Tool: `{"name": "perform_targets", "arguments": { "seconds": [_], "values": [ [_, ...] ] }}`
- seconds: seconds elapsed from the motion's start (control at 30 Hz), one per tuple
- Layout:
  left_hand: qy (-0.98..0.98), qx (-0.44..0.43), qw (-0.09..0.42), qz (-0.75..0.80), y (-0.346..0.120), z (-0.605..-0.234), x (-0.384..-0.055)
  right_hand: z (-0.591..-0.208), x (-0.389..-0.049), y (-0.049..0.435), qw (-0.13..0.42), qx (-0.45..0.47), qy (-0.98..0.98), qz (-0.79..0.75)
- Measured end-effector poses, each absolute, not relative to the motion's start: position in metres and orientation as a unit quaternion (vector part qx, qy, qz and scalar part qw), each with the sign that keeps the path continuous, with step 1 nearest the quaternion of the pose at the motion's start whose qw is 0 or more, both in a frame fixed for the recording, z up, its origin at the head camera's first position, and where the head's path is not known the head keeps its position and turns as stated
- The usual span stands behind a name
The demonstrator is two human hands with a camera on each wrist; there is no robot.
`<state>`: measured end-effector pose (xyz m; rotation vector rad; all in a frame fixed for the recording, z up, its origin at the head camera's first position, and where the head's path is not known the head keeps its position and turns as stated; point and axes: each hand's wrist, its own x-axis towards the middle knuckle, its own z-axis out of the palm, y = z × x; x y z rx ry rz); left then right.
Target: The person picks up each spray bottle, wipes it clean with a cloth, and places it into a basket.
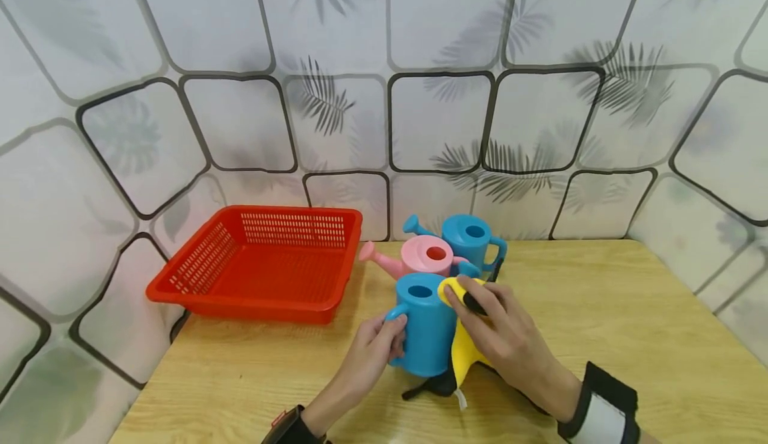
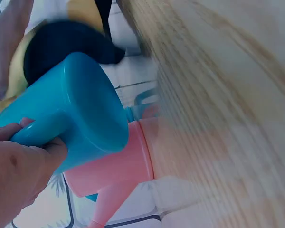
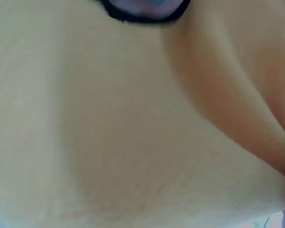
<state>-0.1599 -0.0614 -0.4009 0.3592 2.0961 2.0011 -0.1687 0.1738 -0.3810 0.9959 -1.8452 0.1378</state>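
My left hand (image 1: 373, 347) grips the handle of a blue watering can (image 1: 427, 327). The can's base (image 2: 97, 102) faces the camera in the left wrist view. My right hand (image 1: 510, 327) holds a soft yellow-and-black cloth item (image 1: 465, 351) with a white tag (image 1: 461, 399) at the can's upper right side. Part of this item hangs down beside the can, and its exact kind I cannot tell. Just behind stands a pink watering can (image 1: 423, 255), overlapped by the held one. A second blue watering can (image 1: 465, 234) is farther back. A blurred close surface fills most of the right wrist view.
A red plastic basket (image 1: 288, 277) with slotted walls sits on the left of the wooden table (image 1: 600, 324). Behind the table, a wall covering (image 1: 438, 117) with a leaf and stone pattern closes off the back and sides.
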Motion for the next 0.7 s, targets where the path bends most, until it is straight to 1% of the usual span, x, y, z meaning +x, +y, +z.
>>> {"name": "perform_targets", "arguments": {
  "seconds": [0.1,0.2,0.27,0.7],
  "values": [
    [0.714,0.127,0.112,0.680,-0.062,-0.400,-0.159,-0.381,-0.172,0.179,0.481,0.401,-0.777,0.064],
    [0.714,0.129,0.106,0.680,-0.062,-0.402,-0.159,-0.385,-0.171,0.179,0.445,0.415,-0.790,0.079],
    [0.712,0.131,0.104,0.682,-0.060,-0.404,-0.158,-0.387,-0.168,0.177,0.432,0.431,-0.788,0.088],
    [0.699,0.125,0.122,0.693,-0.054,-0.408,-0.160,-0.382,-0.168,0.169,0.435,0.474,-0.764,0.052]
  ]
}}
